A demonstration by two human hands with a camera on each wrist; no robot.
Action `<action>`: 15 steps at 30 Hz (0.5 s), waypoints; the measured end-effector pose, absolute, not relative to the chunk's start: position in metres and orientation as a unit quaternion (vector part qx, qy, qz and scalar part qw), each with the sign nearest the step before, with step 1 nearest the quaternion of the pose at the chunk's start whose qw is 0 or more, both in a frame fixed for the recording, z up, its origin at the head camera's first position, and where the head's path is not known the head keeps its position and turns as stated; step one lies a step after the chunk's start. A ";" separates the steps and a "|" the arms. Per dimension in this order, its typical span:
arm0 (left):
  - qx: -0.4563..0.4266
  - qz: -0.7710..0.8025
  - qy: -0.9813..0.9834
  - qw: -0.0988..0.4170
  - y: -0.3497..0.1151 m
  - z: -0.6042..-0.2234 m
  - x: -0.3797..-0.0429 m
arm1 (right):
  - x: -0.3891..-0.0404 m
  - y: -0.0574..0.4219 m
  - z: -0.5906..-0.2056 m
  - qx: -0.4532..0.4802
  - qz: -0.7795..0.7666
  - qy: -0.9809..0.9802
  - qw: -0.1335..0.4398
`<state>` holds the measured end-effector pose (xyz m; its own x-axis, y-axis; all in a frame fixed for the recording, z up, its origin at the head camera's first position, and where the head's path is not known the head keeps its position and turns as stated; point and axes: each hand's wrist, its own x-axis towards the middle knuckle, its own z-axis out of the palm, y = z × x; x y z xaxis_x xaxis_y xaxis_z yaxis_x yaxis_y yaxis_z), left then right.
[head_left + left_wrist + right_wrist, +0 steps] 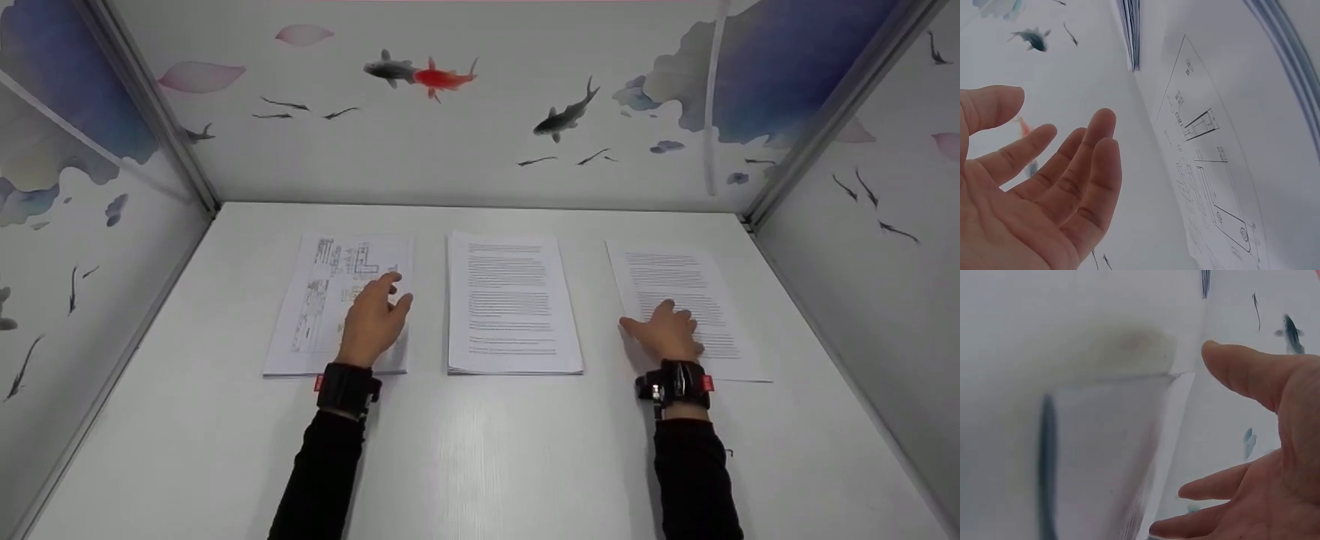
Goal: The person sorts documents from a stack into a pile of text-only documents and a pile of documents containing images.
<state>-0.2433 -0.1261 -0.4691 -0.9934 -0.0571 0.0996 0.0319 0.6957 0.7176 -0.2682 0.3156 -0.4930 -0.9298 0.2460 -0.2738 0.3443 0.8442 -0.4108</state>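
My left hand (373,319) hovers over the left paper stack (307,322), whose top sheet bears technical drawings. In the left wrist view the fingers of this hand (1044,197) are loosely bent, with nothing between them and a gap to the drawing sheet (1230,169). Over the left half of the right-hand printed paper (716,322) is my right hand (666,334), fingers and thumb spread. The right wrist view shows that hand (1292,455) holding nothing beside the paper's edge (1171,422); whether a fingertip touches it, I cannot tell.
Between the hands lies a thicker stack of printed text pages (514,300). All the papers rest on a white table (480,450). White panels with painted fish (566,116) enclose its back and both sides. A black wrist camera (349,388) sits on each wrist.
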 end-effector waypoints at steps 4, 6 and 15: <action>0.004 -0.396 -0.917 0.046 -0.124 -0.469 -0.243 | -0.268 0.314 -0.492 0.156 -0.228 0.953 0.123; -0.004 -0.396 -0.917 0.045 -0.123 -0.468 -0.243 | -0.267 0.314 -0.491 0.158 -0.225 0.952 0.131; -0.032 -0.398 -0.917 0.023 -0.119 -0.464 -0.241 | -0.260 0.307 -0.488 0.130 -0.235 0.958 0.105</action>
<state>-0.2412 -0.1194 -0.4635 -0.9969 0.0407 0.0679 0.0774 0.6816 0.7276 -0.2597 0.3070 -0.4883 -0.9444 0.1998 -0.2612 0.2979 0.8562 -0.4221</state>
